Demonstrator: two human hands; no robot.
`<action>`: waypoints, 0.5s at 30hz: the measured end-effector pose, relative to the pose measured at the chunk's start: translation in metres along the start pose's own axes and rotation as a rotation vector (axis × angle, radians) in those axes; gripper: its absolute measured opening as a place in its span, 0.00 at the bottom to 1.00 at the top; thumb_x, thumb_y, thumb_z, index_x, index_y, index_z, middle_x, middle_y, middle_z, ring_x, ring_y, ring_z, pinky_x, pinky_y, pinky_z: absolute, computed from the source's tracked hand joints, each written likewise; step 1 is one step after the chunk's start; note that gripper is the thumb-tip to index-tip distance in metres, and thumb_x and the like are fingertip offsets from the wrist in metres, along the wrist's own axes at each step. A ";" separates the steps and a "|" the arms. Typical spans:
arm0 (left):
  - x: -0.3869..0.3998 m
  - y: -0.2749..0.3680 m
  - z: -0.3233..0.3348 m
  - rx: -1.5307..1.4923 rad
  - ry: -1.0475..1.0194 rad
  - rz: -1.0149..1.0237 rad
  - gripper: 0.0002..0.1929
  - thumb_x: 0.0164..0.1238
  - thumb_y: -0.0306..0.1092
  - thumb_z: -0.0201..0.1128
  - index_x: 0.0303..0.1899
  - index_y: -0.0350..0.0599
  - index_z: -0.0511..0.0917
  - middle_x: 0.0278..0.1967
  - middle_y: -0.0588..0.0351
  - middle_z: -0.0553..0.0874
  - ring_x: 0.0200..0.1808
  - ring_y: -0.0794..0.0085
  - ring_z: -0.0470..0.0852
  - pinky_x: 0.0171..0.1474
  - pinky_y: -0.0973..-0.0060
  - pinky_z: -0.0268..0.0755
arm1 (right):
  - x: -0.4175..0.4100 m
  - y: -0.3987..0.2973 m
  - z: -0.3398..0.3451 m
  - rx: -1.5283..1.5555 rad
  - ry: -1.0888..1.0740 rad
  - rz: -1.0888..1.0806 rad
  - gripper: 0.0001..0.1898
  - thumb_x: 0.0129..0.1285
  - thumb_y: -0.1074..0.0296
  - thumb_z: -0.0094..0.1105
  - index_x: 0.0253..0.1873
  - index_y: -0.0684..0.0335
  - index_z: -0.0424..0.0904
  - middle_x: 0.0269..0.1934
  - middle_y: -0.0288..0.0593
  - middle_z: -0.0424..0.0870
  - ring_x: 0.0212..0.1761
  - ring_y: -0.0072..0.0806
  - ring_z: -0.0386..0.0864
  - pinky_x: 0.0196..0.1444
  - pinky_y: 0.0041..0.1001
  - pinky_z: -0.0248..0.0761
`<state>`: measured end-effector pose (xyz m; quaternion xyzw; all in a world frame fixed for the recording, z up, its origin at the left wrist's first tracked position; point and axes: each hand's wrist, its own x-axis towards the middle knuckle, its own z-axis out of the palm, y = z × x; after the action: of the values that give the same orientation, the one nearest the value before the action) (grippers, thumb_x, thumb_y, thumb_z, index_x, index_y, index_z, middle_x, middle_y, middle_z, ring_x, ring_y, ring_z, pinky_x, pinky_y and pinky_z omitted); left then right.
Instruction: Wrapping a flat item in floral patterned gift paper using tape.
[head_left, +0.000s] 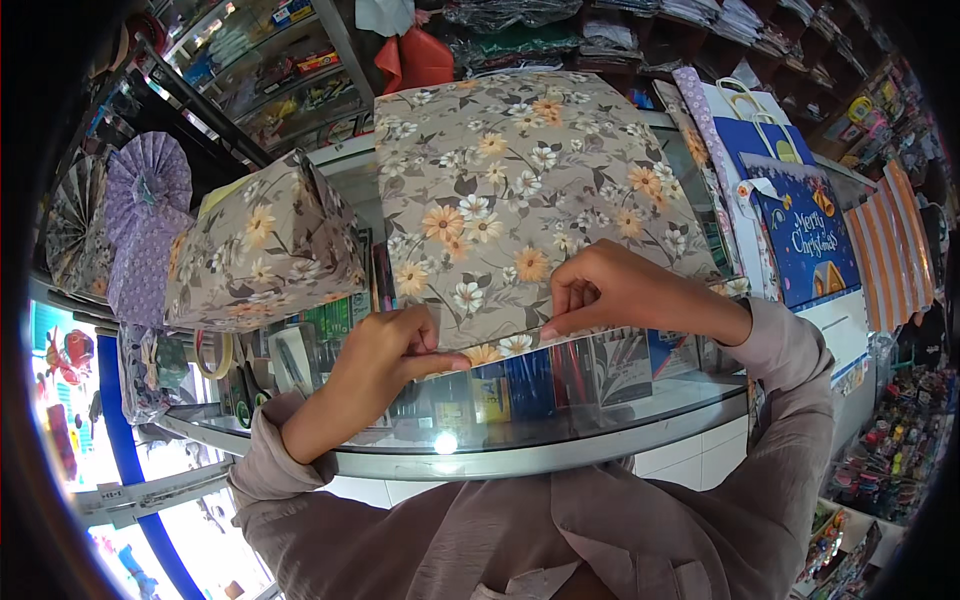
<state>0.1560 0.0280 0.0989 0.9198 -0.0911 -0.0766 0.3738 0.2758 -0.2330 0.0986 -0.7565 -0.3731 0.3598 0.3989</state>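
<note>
A large sheet of floral wrapping paper (510, 202), beige with white and orange flowers, lies across a glass display counter (525, 442). Along its near edge runs a narrow folded strip (517, 345). My left hand (397, 337) pinches the left part of that strip between thumb and fingers. Farther right on the same edge, my right hand (592, 289) presses with its thumb, the other fingers curled. Whether anything lies under the paper cannot be seen.
To the left stand a box wrapped in matching paper (262, 255), a purple paper fan (150, 180), a tape roll (214, 356) and scissors (251, 386). Gift bags (806, 225) and a striped orange packet (892, 247) are at the right. Stocked shelves (697, 30) line the back.
</note>
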 end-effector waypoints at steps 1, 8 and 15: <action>0.001 -0.001 0.001 0.040 0.005 0.012 0.22 0.52 0.45 0.76 0.25 0.39 0.72 0.17 0.50 0.76 0.19 0.60 0.77 0.25 0.69 0.68 | 0.000 -0.001 0.000 -0.027 0.010 0.006 0.17 0.56 0.59 0.73 0.30 0.69 0.82 0.22 0.41 0.82 0.24 0.21 0.79 0.28 0.23 0.70; 0.001 0.000 -0.002 0.147 -0.033 0.013 0.24 0.54 0.50 0.74 0.25 0.38 0.72 0.17 0.48 0.76 0.21 0.53 0.79 0.26 0.64 0.68 | 0.000 -0.002 0.001 -0.030 0.009 0.006 0.17 0.56 0.59 0.73 0.29 0.68 0.80 0.23 0.42 0.82 0.25 0.22 0.79 0.28 0.24 0.69; -0.004 -0.007 0.007 0.285 0.102 0.098 0.25 0.48 0.53 0.75 0.22 0.40 0.72 0.16 0.52 0.76 0.18 0.60 0.77 0.24 0.67 0.66 | -0.002 -0.002 0.002 -0.086 0.033 -0.041 0.18 0.57 0.59 0.73 0.28 0.68 0.77 0.22 0.42 0.80 0.23 0.25 0.77 0.27 0.27 0.67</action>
<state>0.1517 0.0291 0.0889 0.9607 -0.1269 0.0022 0.2469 0.2730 -0.2328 0.1002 -0.7709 -0.3971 0.3226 0.3794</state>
